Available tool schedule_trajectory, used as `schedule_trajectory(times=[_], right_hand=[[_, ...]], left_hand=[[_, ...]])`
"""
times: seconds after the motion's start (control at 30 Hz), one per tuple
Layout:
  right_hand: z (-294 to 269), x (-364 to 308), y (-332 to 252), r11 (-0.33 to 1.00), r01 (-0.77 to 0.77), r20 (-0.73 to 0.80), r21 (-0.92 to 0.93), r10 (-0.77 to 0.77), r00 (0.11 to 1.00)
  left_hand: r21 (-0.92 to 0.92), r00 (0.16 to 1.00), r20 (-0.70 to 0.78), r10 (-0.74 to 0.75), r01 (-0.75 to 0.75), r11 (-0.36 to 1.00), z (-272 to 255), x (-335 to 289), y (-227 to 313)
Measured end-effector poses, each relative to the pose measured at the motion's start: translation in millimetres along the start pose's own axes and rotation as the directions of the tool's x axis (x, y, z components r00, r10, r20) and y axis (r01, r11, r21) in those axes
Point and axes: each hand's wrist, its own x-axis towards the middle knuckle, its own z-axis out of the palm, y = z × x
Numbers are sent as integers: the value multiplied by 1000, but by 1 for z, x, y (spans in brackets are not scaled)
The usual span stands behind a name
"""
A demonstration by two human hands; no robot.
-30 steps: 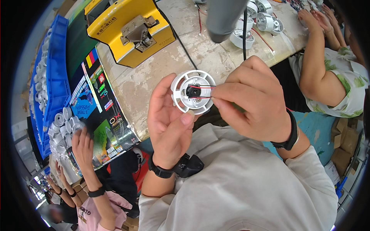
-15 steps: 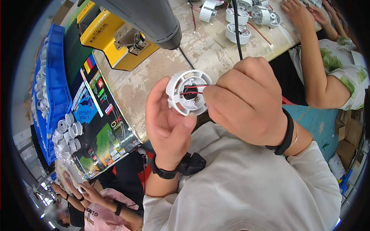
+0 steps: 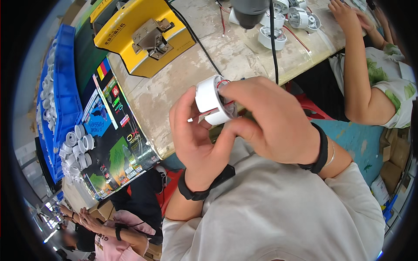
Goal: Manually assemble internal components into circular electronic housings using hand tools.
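Hidden: the inside of the white round housing, mostly behind fingers; the grey tool is cut off at the top edge.
Housing place: centre of the frame.
Left hand: curled around the housing's left side.
Right hand: bent fingers against its right; cannot tell whether they pinch a wire.
Writing: dark characters on the yellow machine, upper left.

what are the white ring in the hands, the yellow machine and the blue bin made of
White ring: probably plastic, smooth and satin.
Yellow machine: perhaps painted metal, given its even coat; its shiny silvery bracket looks metal.
Blue bin: apparently moulded plastic, evenly coloured, slightly glossy.
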Motion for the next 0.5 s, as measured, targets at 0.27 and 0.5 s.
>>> schedule_trajectory(times=[0.27,0.5], right_hand=[[20,-9,3,935,106,-65,-339,-136,989],[11,-7,24,903,287,-47,-319,-317,947]], left_hand=[[494,917,82,390,-377,784,5,1,-9],[-606,910,171,-378,400,688,-14,4,10]])
